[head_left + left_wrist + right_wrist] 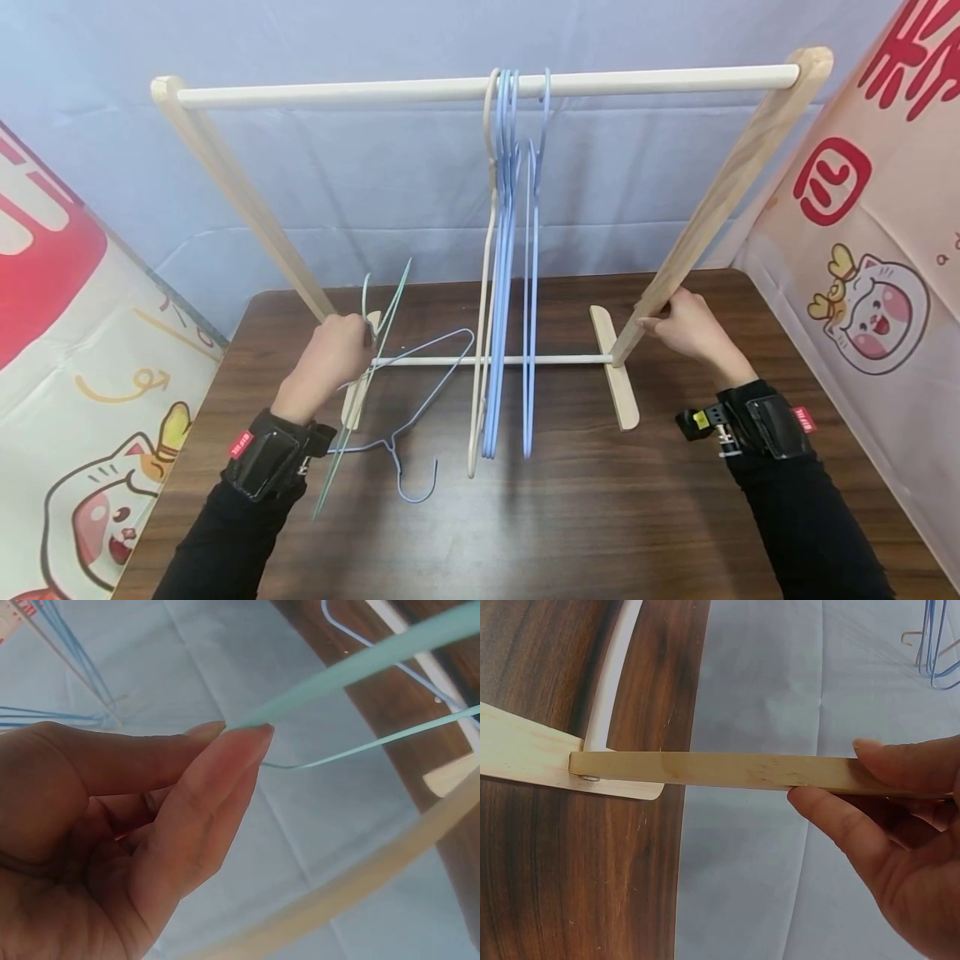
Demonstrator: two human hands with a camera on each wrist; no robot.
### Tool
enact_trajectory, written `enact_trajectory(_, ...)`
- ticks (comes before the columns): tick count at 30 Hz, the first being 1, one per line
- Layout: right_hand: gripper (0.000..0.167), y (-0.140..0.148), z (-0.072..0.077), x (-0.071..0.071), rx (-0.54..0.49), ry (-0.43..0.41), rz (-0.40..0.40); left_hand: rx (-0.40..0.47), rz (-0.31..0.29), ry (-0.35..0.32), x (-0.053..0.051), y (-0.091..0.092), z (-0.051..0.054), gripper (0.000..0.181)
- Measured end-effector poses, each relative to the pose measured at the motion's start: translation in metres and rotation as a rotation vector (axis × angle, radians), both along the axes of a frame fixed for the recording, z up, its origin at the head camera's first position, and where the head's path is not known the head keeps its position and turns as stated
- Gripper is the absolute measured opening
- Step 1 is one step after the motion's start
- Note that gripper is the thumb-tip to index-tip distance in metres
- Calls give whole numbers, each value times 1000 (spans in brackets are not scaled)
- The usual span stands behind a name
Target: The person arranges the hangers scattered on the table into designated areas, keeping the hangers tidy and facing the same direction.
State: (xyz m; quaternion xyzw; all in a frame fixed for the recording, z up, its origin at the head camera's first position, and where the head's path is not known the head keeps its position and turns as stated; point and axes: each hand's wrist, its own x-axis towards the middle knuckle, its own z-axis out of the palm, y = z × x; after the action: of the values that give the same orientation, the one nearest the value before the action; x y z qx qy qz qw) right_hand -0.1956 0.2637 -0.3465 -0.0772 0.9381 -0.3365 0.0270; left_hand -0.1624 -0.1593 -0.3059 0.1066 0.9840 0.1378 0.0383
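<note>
My left hand (330,358) is beside the lower part of the rack's left post (251,208). In the left wrist view its thumb and fingertips pinch a thin mint-green hanger (352,679). My right hand (692,327) grips the right post (712,200) of the wooden rack, low down; the right wrist view shows thumb and fingers on both sides of that post (727,770). Below the left hand's side, a loose blue hanger (415,502) lies at the table and lower bar, hook toward me. Part of it is hidden behind the green hanger and left hand.
Several blue hangers (503,250) and a cream hanger (488,242) hang from the middle of the top rail (337,92). A lower bar (570,359) joins the rack's feet (621,392). The rack stands on a dark wooden table (525,533), with cloth (420,183) behind.
</note>
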Motion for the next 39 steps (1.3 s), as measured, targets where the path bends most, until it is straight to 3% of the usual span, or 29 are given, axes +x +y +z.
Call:
enact_trajectory(4,38,0,0,0,0,5,-1,13,-39,57,-1,6,8,40)
enact_trajectory(9,38,0,0,1,-1,12,0,6,-44,96,-3,16,23,36)
enact_trajectory(18,36,-1,0,1,-1,15,-5,-23,-75,104,-3,34,55,33)
enact_trajectory(26,35,-2,1,1,0,17,-6,-57,-79,122,-3,45,79,12)
enact_trajectory(39,37,1,-3,0,-44,-23,-12,-55,-128,156,6,69,119,19)
